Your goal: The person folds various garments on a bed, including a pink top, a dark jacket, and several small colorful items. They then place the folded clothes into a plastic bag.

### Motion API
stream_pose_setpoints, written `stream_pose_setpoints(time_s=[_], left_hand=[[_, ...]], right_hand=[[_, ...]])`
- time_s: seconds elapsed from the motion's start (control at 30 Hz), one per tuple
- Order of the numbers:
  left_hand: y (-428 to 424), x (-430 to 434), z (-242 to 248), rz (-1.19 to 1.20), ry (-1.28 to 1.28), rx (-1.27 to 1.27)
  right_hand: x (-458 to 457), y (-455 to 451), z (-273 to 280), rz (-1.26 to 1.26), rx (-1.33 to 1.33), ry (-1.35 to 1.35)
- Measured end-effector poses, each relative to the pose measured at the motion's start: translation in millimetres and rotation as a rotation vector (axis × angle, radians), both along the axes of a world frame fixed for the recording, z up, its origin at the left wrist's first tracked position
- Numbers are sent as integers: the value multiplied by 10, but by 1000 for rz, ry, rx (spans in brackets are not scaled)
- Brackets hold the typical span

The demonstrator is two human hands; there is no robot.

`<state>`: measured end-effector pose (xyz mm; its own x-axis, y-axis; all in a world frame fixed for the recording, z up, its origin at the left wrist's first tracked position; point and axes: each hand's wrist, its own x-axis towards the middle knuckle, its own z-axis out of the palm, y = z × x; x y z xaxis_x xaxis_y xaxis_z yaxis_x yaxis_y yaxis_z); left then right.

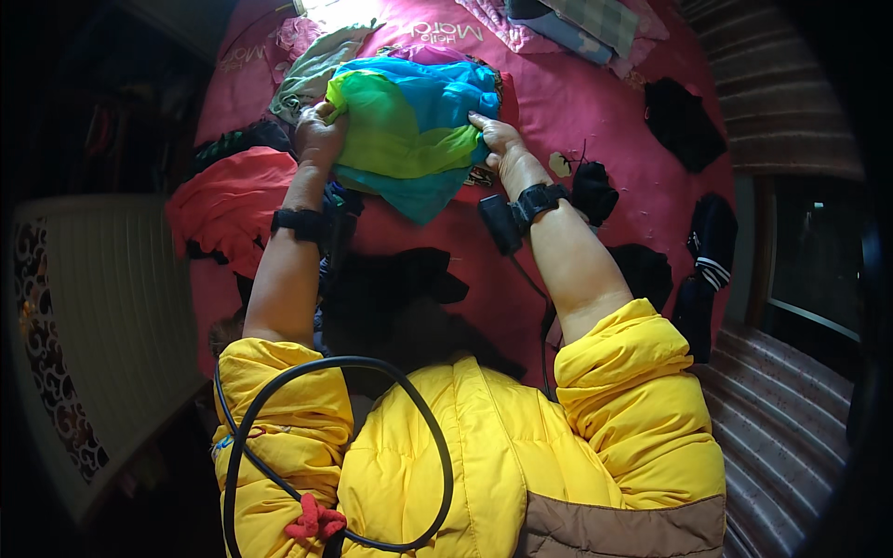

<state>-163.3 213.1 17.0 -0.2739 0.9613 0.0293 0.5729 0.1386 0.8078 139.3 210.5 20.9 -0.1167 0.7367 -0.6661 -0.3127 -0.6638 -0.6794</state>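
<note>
A sheer scarf-like cloth [380,129] in bright blue and yellow-green is stretched between my hands above a pink bed sheet [558,91]. My left hand [321,136] pinches its yellow-green left edge. At the opposite side, my right hand [501,143] grips the edge, its thumb lying on the blue part. One corner of the cloth hangs down toward me. Patterned and red fabric shows partly from behind and beneath it; the rest of that fabric is hidden. Each wrist wears a black strap, and a black device [499,223] sits beside the right one.
Left of my left hand lie a coral-red garment [234,199] and a grey-green cloth [321,66]. Folded fabrics [589,31] are stacked at the far right. Dark garments [684,125] lie along the right side. A black cable [446,460] loops before my yellow jacket [446,432].
</note>
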Motion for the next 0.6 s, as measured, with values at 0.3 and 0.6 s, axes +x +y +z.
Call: stream_pose_setpoints(time_s=[0.3,0.6], left_hand=[[-934,1442,639,-496,228,494],[-1654,1615,828,-543,-489,154]], right_hand=[[-346,-564,356,-131,311,483],[410,-1290,867,-158,307,40]])
